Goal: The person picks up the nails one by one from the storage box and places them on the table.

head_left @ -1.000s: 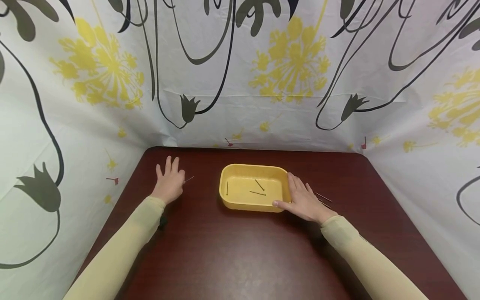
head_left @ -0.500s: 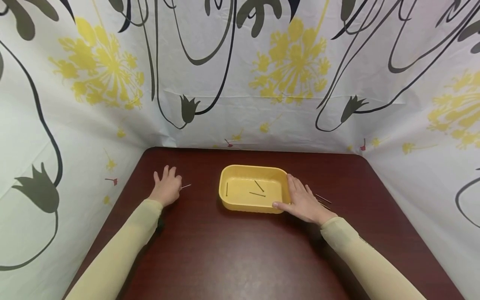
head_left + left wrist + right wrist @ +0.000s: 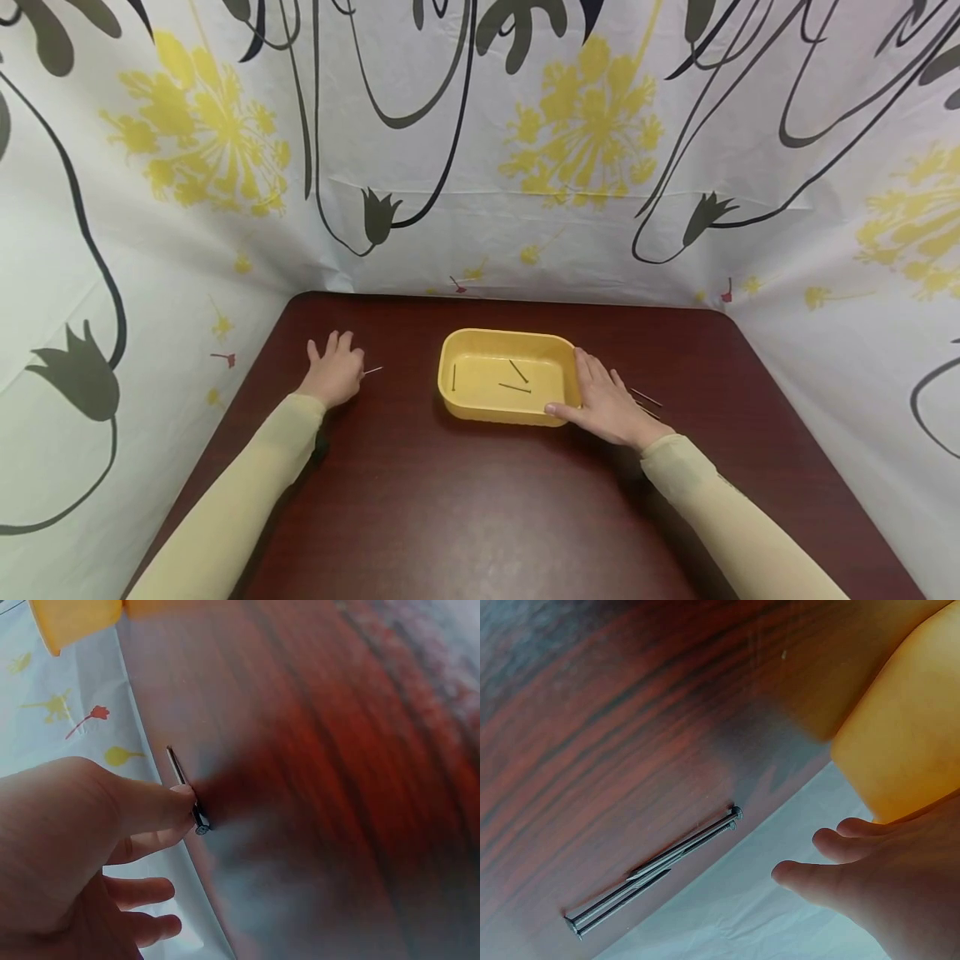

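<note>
In the left wrist view my left hand (image 3: 82, 832) pinches a steel nail (image 3: 178, 766) between thumb and forefinger, its flat head pointing down past the fingertips. From the head view, that left hand (image 3: 333, 375) is low over the table's left side, and the nail (image 3: 372, 370) sticks out to the right. A yellow plastic tray (image 3: 498, 415) stands mid-table with 3 nails (image 3: 514, 387) inside. Over its right end rests my right hand (image 3: 611, 404), fingers fairly straight along the side and thumb on the near rim. Only part of this hand (image 3: 885, 877) shows in the right wrist view.
Several loose nails (image 3: 652, 870) lie together on the dark red-brown table (image 3: 480, 500), just right of the tray and partly behind the right hand in the head view. A patterned white cloth (image 3: 480, 233) hangs around the table's back and sides.
My left hand has drawn slightly nearer and leftward with the nail, mostly in the first half second. The right hand and the tray have stayed put.
</note>
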Available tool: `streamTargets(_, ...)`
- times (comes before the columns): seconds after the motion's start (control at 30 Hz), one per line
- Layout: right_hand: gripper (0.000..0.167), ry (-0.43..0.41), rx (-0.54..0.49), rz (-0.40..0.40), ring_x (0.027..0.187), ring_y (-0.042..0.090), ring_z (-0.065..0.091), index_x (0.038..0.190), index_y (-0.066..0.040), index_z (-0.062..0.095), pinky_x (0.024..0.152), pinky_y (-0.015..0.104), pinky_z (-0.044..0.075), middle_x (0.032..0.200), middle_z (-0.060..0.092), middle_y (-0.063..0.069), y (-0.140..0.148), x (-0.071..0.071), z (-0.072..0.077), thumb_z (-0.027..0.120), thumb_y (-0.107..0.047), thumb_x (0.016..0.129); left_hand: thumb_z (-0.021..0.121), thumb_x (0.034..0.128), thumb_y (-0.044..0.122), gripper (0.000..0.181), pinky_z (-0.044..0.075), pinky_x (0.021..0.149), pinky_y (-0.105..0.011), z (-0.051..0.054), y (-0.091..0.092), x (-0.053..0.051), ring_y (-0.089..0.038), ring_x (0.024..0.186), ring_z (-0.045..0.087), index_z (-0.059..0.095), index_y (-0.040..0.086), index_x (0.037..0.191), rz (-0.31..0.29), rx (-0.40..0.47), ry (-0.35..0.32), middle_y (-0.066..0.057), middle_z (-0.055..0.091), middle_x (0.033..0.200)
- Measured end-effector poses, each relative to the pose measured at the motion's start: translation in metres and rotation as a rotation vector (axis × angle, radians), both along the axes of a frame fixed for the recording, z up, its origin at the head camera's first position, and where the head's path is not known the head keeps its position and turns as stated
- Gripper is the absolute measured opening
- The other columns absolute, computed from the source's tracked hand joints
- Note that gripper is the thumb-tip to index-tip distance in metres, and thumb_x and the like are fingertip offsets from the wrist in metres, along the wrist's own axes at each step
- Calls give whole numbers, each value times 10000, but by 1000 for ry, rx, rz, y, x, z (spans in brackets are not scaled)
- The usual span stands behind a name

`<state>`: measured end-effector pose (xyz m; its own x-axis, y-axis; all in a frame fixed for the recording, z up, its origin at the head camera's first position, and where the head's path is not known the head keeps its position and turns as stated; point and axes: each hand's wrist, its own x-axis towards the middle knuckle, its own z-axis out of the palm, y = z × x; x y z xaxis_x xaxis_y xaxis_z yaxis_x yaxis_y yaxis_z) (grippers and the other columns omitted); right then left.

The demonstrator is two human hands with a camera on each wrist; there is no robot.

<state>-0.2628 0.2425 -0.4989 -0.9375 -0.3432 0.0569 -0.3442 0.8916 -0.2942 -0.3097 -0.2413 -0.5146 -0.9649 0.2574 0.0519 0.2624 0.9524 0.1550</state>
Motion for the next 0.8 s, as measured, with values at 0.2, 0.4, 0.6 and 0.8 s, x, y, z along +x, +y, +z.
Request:
streamTargets(0.2,1239,-1,-2,-1,1509,345,154,1613,-45,2,1127,677,154,1659,126,172,0,0,0,479,-863,814,663,958,150,93,68,1022,-817,5,1,-1,-527,1440,167,653,60,935,1,57,16,-334,277,1527)
streamTargets(0.4,1240,-3,-6,-2,1506,346,160,1609,-24,33,1126,678,158,1656,133,177,0,0,1,477,-864,813,647,981,202,131,101,1033,-801,18,9,-4,-470,1451,192,632,72,986,-20,146,45,-287,282,1546)
streamTargets(0.6,1240,-5,-4,-2,1505,353,160,1605,-11,41,1126,677,157,1655,132,183,-1,1,1,474,-863,816,625,996,237,290,171,1059,-760,42,29,0,-417,1454,243,611,66,1231,-50,204,72,-248,300,1562)
streamTargets(0.8,1239,-9,-8,1,1506,348,157,1610,-29,21,1127,680,150,1657,128,173,-1,1,1,481,-861,815,608,1002,272,367,231,1077,-713,62,53,3,-377,1452,284,583,80,1313,-73,203,122,-212,352,1550)
